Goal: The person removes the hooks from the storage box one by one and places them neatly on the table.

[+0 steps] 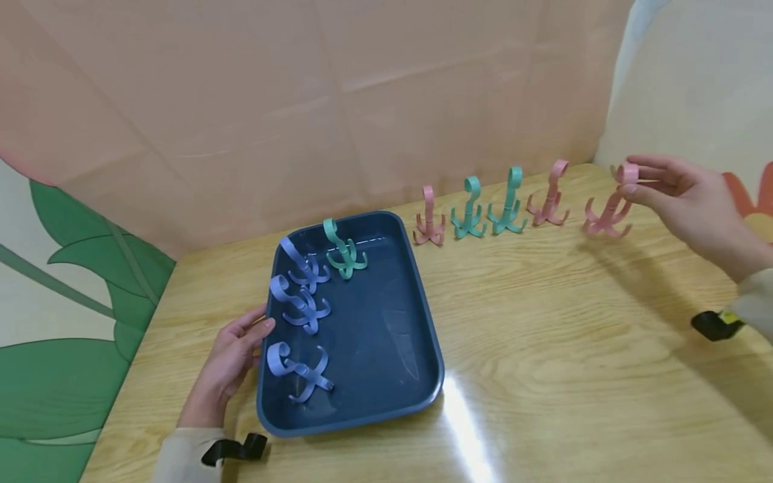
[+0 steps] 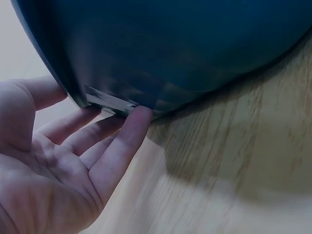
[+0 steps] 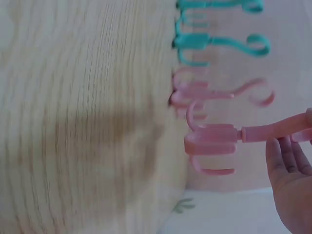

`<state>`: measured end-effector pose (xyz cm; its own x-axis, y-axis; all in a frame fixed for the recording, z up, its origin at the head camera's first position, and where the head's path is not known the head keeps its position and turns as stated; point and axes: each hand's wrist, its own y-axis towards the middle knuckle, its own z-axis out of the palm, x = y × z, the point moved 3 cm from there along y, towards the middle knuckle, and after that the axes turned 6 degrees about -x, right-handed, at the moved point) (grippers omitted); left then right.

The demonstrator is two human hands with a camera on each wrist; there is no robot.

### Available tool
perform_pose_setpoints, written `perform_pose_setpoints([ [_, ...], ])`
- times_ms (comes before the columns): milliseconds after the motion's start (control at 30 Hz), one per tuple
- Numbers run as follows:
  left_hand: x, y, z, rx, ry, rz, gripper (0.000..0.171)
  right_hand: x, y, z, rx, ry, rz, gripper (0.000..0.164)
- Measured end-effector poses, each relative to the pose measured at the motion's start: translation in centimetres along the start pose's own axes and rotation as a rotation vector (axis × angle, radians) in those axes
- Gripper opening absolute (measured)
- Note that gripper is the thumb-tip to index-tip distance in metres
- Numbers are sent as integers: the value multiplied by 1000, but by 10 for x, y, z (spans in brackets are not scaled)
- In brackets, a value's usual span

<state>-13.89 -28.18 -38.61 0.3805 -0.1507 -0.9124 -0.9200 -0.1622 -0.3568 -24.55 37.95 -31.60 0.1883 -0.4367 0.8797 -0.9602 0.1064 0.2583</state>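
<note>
My right hand (image 1: 694,201) pinches a pink four-pronged hanger hook (image 1: 608,218) by its curled top, prongs downward. In the right wrist view this hook (image 3: 214,140) hangs from the fingertips, close over the table at the right end of a row. My left hand (image 1: 232,352) holds the left side of a dark blue tray (image 1: 423,308), thumb at the rim. The left wrist view shows its fingers against the tray's outer wall (image 2: 195,58). Along the tray's left side lie three blue hooks (image 1: 308,312); a green hook (image 1: 346,260) stands near its far end.
Right of the tray, a pink hook (image 1: 429,225), two green hooks (image 1: 470,215) and another pink hook (image 1: 551,201) stand in a row on the wooden table (image 1: 543,349). Behind them hangs a pinkish cloth backdrop (image 1: 362,121). Black straps (image 1: 235,448) dangle at the wrists.
</note>
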Motion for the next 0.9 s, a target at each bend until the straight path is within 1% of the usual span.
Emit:
perform_pose_setpoints([
  [133,1,0,-1,-8,0,-13,59,-19,15,-3,6,-43,69,56],
  [267,0,1,0,-14,7,-29,61,-30,28,-2,3,-32,99,57],
  [467,0,2,-1,-18,8,-34,60,-38,43,2,5,40,124,57],
  [567,1,3,-1,-16,9,-33,60,-40,47,5,5,26,138,57],
  [733,1,3,0,-8,11,-27,58,-44,52,9,-4,5,135,57],
  [900,0,4,-1,-7,6,-26,57,-46,55,12,12,44,131,58],
])
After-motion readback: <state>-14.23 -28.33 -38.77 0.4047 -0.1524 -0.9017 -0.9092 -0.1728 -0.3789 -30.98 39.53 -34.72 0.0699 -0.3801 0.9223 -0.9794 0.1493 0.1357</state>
